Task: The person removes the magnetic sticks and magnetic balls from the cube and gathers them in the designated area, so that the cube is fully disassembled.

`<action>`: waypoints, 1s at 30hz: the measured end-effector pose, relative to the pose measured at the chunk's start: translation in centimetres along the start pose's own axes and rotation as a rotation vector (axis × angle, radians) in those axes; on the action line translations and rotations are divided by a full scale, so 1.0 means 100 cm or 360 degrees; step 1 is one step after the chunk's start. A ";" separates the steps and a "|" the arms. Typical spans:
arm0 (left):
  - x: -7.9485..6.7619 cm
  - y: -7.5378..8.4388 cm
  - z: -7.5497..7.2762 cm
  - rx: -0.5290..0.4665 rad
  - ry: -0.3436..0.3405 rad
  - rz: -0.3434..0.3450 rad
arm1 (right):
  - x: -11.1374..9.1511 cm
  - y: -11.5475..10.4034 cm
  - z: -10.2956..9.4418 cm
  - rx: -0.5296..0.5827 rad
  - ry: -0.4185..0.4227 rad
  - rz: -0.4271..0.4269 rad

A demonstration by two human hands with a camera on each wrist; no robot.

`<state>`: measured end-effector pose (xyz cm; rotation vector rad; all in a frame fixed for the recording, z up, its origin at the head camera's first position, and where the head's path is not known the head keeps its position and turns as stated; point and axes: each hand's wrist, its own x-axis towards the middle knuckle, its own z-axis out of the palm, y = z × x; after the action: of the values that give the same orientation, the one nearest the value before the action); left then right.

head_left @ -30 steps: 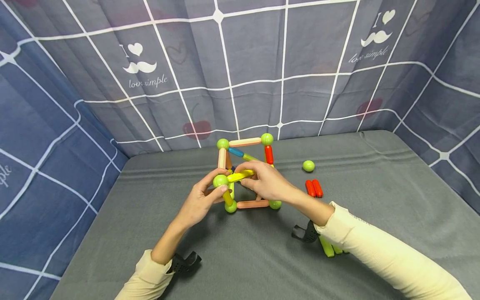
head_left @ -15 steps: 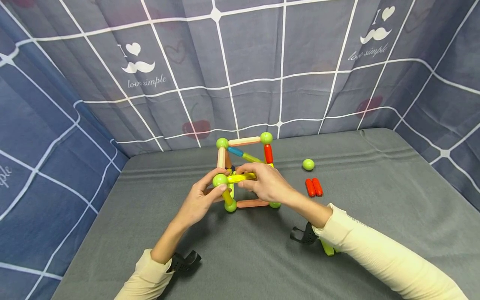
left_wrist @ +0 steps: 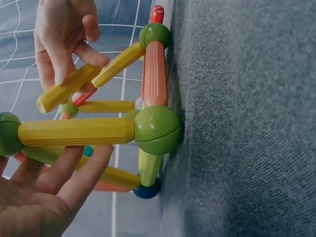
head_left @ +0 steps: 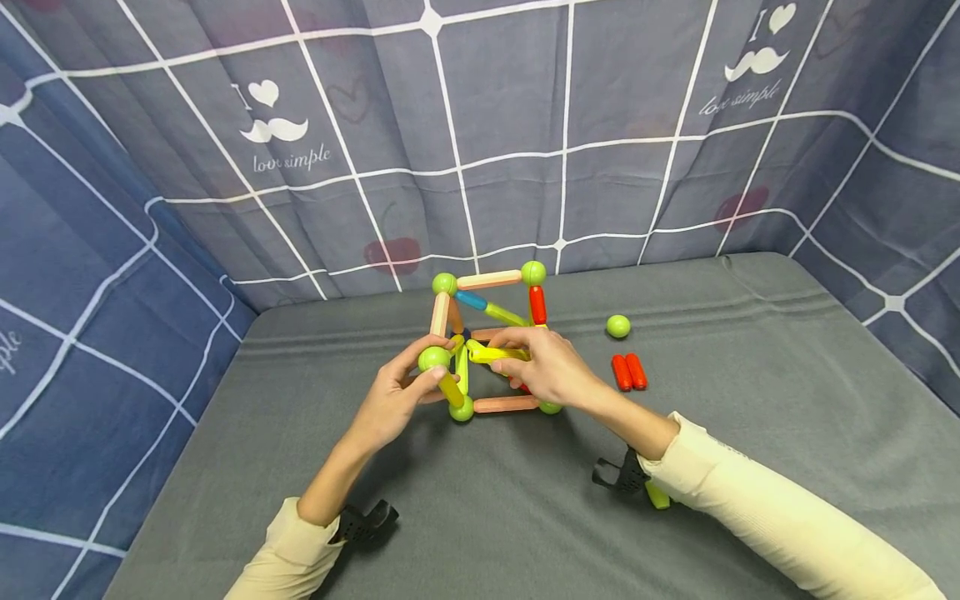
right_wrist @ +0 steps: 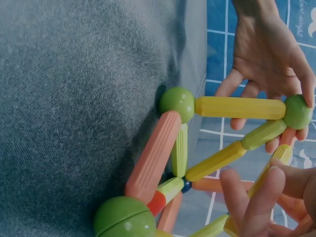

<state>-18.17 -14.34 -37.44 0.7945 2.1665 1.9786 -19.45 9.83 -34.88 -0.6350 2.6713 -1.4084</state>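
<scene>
A frame of coloured magnetic rods and balls stands on the grey cloth. My left hand point(head_left: 393, 404) pinches the green ball point(head_left: 434, 359) at its near upper left corner between thumb and fingers. From that ball a yellow rod point(left_wrist: 76, 132) runs down to a lower green ball point(left_wrist: 159, 130). Another yellow rod point(head_left: 495, 354) is held by my right hand point(head_left: 551, 367), its free end apart from the pinched ball, over the frame's inside. The left wrist view shows this held rod point(left_wrist: 69, 89) pinched between thumb and fingers. My right hand hides part of the frame's right side.
Right of the frame lie a loose green ball point(head_left: 618, 326) and two red rods point(head_left: 629, 372). A yellow-green rod point(head_left: 657, 496) shows partly beneath the right sleeve. A checked curtain point(head_left: 510, 125) hangs behind the cloth surface point(head_left: 480, 517).
The yellow rod in my right hand has come away from the pinched green ball and moved right. My left hand still holds the ball, which has shifted slightly left.
</scene>
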 end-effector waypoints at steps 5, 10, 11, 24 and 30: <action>0.001 0.001 0.001 -0.0012 -0.0010 0.0006 | -0.006 0.001 -0.004 0.0081 -0.0013 -0.0023; 0.002 0.001 0.002 0.0005 0.0001 0.0012 | -0.012 0.006 -0.010 0.0203 -0.0029 -0.0040; 0.002 0.001 0.002 0.0007 0.0001 0.0010 | -0.014 0.008 -0.012 0.0212 -0.0032 -0.0044; 0.001 0.001 0.002 -0.0004 0.0001 0.0008 | -0.038 0.019 -0.029 0.0055 0.0055 -0.0017; 0.001 0.000 0.002 0.0027 0.0008 0.0004 | -0.046 0.027 -0.034 0.0104 0.0076 -0.0028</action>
<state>-18.12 -14.13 -37.41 0.7964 2.1891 1.9678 -16.97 15.56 -35.71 -0.6285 2.6487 -1.5274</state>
